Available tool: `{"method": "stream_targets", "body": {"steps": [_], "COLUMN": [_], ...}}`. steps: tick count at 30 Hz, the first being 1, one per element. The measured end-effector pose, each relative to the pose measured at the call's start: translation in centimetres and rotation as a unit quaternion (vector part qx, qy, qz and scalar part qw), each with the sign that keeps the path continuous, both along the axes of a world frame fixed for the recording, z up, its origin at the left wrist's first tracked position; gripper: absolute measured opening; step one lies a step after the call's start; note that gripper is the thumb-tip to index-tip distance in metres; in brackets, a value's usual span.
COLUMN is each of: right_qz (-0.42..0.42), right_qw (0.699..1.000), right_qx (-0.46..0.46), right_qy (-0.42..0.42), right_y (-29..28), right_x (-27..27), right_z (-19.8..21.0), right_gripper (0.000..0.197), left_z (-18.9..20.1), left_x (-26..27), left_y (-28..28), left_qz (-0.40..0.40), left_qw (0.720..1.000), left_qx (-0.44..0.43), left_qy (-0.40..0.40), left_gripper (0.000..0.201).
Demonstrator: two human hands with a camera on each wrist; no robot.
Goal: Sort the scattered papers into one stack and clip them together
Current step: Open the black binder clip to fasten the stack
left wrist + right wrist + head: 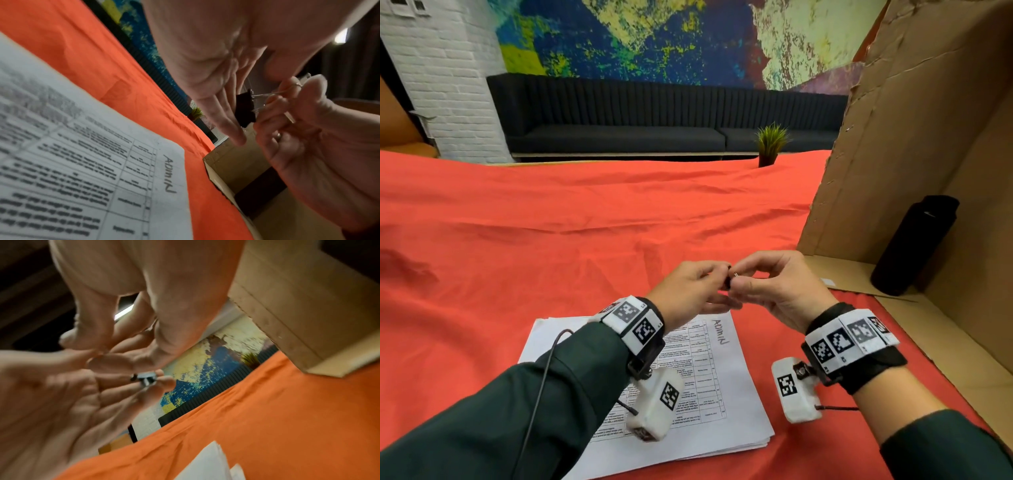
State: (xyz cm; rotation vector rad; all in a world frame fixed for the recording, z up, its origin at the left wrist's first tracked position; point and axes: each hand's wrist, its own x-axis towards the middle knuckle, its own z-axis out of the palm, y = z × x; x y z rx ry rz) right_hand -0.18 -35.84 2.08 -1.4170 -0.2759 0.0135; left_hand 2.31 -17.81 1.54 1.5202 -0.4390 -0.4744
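A stack of white printed papers [709, 377], the top sheet marked "ADMIN", lies on the red cloth [551, 240] near me, partly under my left forearm. Both hands meet in the air above its far edge. Between them is a small black binder clip [730, 279]. My left hand [719, 277] holds the clip's black body [245, 110] with its fingers [226, 116]. The right hand [743, 277] pinches the clip's silver wire handles [287, 92]. In the right wrist view the clip [146, 378] shows between fingertips, blurred, and a corner of the papers [207, 464] lies below.
An open cardboard box [893, 171] stands on its side at the right, with a black bottle [914, 246] inside it. A small potted plant [770, 144] sits at the table's far edge. Wrinkled red cloth covers the table to the left and beyond.
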Motion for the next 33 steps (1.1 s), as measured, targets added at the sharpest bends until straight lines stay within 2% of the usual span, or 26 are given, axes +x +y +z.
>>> {"method": "stream_targets", "body": {"steps": [2, 5, 9, 12, 15, 18, 21, 23, 25, 26, 28, 30, 33], "right_qz": [-0.042, -0.056, -0.028, -0.013, -0.005, -0.015, -0.029, -0.05, -0.089, -0.109, -0.15, -0.189, -0.192], "right_qw": [0.998, 0.992, 0.998, 0.998, 0.998, 0.997, 0.995, 0.991, 0.981, 0.972, 0.949, 0.923, 0.907], "right_qx": [-0.04, -0.079, -0.033, -0.032, -0.049, -0.058, -0.081, -0.111, -0.16, -0.191, -0.261, -0.315, -0.351], "right_qy": [-0.037, -0.076, -0.049, -0.046, -0.048, -0.039, -0.044, -0.056, -0.07, -0.077, -0.097, -0.112, -0.128], "right_y": [0.4, 0.8, 1.0, 1.3, 1.4, 1.5, 1.6, 1.5, 1.2, 1.1, 1.2, 1.7, 2.4], "right_x": [0.5, 0.7, 0.6, 0.4, 0.3, 0.4, 0.4, 0.4, 0.5, 0.6, 0.9, 1.0, 0.7], "right_z": [-0.2, -0.5, -0.1, -0.1, -0.6, -1.0, -0.8, -0.4, 0.0, 0.2, 0.2, 0.1, -0.2], "right_gripper": [0.042, 0.025, 0.025, 0.027, 0.039, 0.048, 0.034, 0.024, 0.023, 0.023, 0.023, 0.024, 0.025], "left_z": [0.4, 0.7, 1.2, 1.3, 1.3, 1.4, 1.5, 1.4, 1.2, 1.1, 0.7, 0.4, -0.1], "left_x": [0.0, 0.2, 0.4, 0.7, 0.9, 1.0, 0.8, 0.8, 1.0, 1.1, 1.0, 0.8, 0.9], "left_y": [-0.1, 0.6, 1.7, 2.3, 2.5, 2.3, 1.9, 1.5, 1.3, 1.1, 1.1, 1.3, 1.5], "left_qz": [-0.008, -0.017, -0.053, -0.057, -0.045, -0.03, -0.026, 0.024, 0.1, 0.123, 0.122, 0.109, 0.115], "left_qw": [0.999, 0.998, 0.994, 0.994, 0.996, 0.998, 0.997, 0.996, 0.99, 0.987, 0.985, 0.984, 0.985], "left_qx": [-0.034, -0.044, -0.055, -0.052, -0.029, 0.03, 0.061, 0.082, 0.099, 0.1, 0.109, 0.119, 0.112], "left_qy": [0.041, 0.041, 0.074, 0.08, 0.074, 0.053, 0.037, 0.029, 0.006, -0.012, -0.055, -0.075, -0.059], "left_gripper": [0.042, 0.046, 0.039, 0.036, 0.034, 0.028, 0.03, 0.034, 0.033, 0.025, 0.008, 0.006, 0.009]}}
